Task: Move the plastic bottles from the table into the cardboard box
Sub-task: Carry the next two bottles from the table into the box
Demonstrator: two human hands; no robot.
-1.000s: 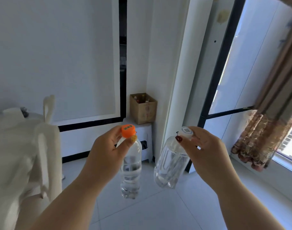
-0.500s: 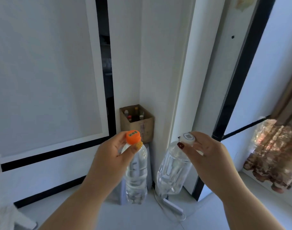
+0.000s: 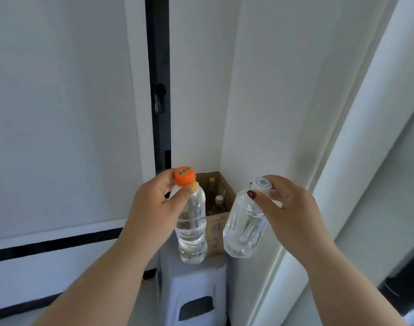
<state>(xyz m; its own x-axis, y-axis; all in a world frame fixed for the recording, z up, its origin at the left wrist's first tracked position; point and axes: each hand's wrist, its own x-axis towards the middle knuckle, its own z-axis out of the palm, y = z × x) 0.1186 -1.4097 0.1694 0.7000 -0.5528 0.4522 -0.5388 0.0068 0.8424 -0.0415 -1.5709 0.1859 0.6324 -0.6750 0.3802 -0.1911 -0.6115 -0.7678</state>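
My left hand (image 3: pixel 157 208) grips a clear plastic bottle with an orange cap (image 3: pixel 192 228) by its neck; the bottle hangs upright. My right hand (image 3: pixel 290 208) holds a wider clear bottle with a white cap (image 3: pixel 244 229) near its top, tilted slightly. Both bottles hang in front of an open cardboard box (image 3: pixel 216 228) that stands in the wall corner on a white stool. Several bottles (image 3: pixel 216 196) stand inside the box. The two held bottles hide much of the box front.
The white plastic stool (image 3: pixel 194 292) under the box stands against the corner. A white wall panel with black trim (image 3: pixel 60 137) lies to the left, a white pillar and door frame (image 3: pixel 342 137) to the right. A strip of floor shows at lower left.
The view has closed in on the corner: the box and stool now appear much larger and nearer. Both hands still hold their bottles, now directly before the box.
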